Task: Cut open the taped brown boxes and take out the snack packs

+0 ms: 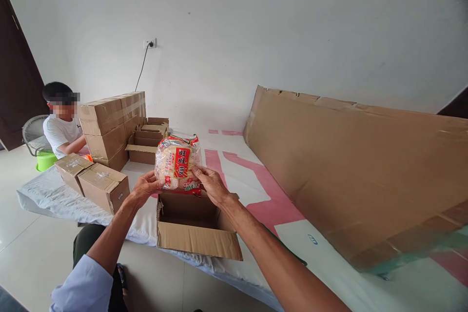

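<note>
Pale wall (292, 34) behind, left fingers (152, 184) and right fingers (205, 175) grip a clear, red-printed cracker bag (178, 163).

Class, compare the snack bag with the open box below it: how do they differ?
The snack bag is clear plastic with red print; the open box is plain brown cardboard.
The left hand and right hand hold the snack bag; the open box sits below.
</note>
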Action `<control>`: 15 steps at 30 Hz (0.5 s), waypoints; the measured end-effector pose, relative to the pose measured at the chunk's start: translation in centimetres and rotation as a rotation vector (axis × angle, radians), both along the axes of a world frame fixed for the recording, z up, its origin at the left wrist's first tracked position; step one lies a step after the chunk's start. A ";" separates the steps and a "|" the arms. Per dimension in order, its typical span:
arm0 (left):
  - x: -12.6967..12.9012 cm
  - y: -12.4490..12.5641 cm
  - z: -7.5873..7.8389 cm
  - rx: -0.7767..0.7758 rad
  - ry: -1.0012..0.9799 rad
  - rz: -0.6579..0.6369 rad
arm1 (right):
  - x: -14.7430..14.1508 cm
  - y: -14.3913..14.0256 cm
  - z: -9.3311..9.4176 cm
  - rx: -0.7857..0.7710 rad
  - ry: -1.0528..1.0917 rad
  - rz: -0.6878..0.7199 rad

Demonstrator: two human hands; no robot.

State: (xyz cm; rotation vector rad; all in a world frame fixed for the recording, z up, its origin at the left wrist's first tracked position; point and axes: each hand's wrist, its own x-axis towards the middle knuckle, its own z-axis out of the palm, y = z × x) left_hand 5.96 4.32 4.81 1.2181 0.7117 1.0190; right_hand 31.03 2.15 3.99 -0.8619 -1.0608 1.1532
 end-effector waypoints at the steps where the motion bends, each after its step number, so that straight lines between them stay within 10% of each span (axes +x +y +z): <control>1: -0.1 0.0 0.1 0.012 0.023 -0.005 | 0.1 0.0 -0.1 -0.001 0.001 -0.007; 15: -0.8 0.6 0.6 0.077 0.192 -0.053 | 0.5 0.5 -0.7 0.004 0.005 -0.048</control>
